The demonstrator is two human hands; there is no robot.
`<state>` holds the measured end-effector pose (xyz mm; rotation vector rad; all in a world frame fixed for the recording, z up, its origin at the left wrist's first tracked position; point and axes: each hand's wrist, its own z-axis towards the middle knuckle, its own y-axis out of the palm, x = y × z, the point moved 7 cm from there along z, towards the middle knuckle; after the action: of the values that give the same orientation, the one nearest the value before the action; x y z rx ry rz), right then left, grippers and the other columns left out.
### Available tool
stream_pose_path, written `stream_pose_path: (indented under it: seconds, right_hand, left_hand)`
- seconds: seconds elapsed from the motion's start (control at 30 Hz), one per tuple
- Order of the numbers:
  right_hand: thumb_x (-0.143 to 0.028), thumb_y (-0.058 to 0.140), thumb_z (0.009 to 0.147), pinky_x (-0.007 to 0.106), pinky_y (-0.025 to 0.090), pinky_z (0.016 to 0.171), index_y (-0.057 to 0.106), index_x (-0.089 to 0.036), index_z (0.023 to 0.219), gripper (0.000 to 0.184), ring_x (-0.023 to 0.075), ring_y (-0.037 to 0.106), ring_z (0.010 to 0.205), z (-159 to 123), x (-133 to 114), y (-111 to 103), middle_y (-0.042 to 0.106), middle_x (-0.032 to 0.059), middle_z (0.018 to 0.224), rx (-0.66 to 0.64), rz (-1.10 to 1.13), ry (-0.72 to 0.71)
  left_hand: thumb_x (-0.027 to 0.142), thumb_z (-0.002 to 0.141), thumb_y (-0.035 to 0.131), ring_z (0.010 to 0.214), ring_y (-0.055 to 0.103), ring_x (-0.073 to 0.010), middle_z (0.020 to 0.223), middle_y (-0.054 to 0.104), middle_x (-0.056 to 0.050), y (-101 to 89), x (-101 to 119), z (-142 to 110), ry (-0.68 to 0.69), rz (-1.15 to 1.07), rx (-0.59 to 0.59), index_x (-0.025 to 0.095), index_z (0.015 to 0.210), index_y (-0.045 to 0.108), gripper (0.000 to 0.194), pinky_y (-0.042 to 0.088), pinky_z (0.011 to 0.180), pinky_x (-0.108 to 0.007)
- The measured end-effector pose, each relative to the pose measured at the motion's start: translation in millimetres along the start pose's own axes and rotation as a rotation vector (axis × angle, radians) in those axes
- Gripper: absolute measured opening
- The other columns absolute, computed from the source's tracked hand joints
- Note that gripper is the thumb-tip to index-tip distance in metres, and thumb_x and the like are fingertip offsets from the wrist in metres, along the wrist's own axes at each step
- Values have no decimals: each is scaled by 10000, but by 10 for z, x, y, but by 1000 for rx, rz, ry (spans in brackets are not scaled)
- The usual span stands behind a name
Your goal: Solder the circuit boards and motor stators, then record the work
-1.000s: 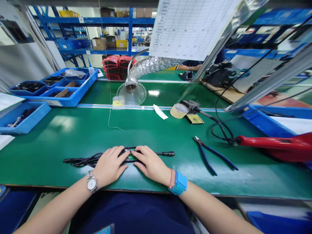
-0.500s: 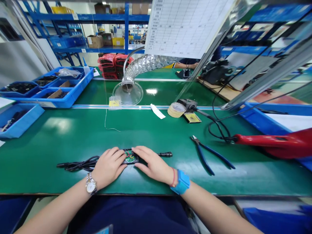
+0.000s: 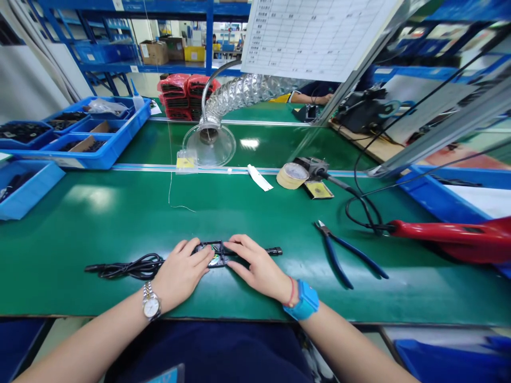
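Note:
A small black open housing (image 3: 216, 254) with green and red parts inside lies on the green mat (image 3: 120, 223) near the front edge. My left hand (image 3: 181, 272) rests on its left end, fingers curled over it. My right hand (image 3: 257, 266) presses on its right end, fingers laid across the top. A black cable bundle (image 3: 128, 266) runs out to the left, and a short black lead with a plug (image 3: 271, 250) runs out to the right. I wear a silver watch on the left wrist and a blue strap on the right.
Blue-handled cutters (image 3: 347, 255) lie right of my hands, beside a red tool (image 3: 451, 236) with a black cord. A tape roll (image 3: 293, 175), a soldering stand (image 3: 313, 167) and a fume-hose funnel (image 3: 209, 143) stand farther back. Blue part bins (image 3: 80, 141) sit at the left. Another person's hands show behind the chart.
Both hands have shifted slightly on the housing; my fingers now cover more of its top, hiding most of the green and red parts. The view tilted a little.

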<state>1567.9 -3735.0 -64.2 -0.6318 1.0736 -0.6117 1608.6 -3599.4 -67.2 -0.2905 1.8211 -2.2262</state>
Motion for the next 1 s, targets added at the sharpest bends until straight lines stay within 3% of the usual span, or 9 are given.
stream_pose_path:
  seconds: [0.27,0.43,0.53,0.67,0.77,0.9,1.0]
  right_hand:
    - [-232,553,856,429,476,933,531,-186,1197,345,226,537,1072,16,43,33,547,129,1154,-8,-14,10]
    - [-219,559,839,440,424,1013,484,-168,1259,430,245,471,1206,56,34,46,486,155,1285,-72,-45,32]
    - [-184,578,800,442,377,1060,434,-157,1318,538,252,413,1272,104,-17,31,438,157,1363,-155,-99,40]
    - [-171,624,739,451,362,1066,399,-154,1361,662,272,392,1290,175,-120,27,411,155,1403,-266,-174,33]
    - [-215,637,758,428,376,1048,465,-162,1324,594,271,412,1272,218,-199,62,413,152,1403,-307,-211,9]
    - [-332,596,826,447,387,1011,617,-208,1180,376,288,438,1241,220,-220,156,460,142,1367,-294,-303,2]
    - [-365,581,835,457,378,1005,627,-226,1169,364,294,420,1257,176,-190,206,480,143,1350,-275,-346,25]
  left_hand:
    - [277,914,469,1085,455,-275,1193,621,-70,-9,-32,10,-32,-67,33,156,1229,542,345,404,884,-426]
    - [249,899,490,1088,467,-276,1161,633,-59,-8,-16,32,-43,-86,47,164,1205,550,323,420,877,-433]
    - [294,869,540,1087,475,-282,1181,624,-76,-83,-64,-24,-47,-144,153,159,1206,542,363,431,886,-445]
    - [277,857,556,1101,480,-268,1185,607,-112,-295,-277,-186,-152,-205,427,148,1195,531,362,427,930,-453]
    - [243,853,563,1088,495,-255,1154,610,-115,-371,-386,-271,-218,-228,529,152,1177,534,338,437,935,-450]
    - [238,849,567,1092,502,-258,1154,610,-108,-351,-375,-262,-215,-217,528,165,1181,538,341,449,929,-458]
    - [237,848,567,1088,512,-260,1146,617,-107,-324,-332,-230,-202,-194,518,164,1158,558,319,463,918,-453]
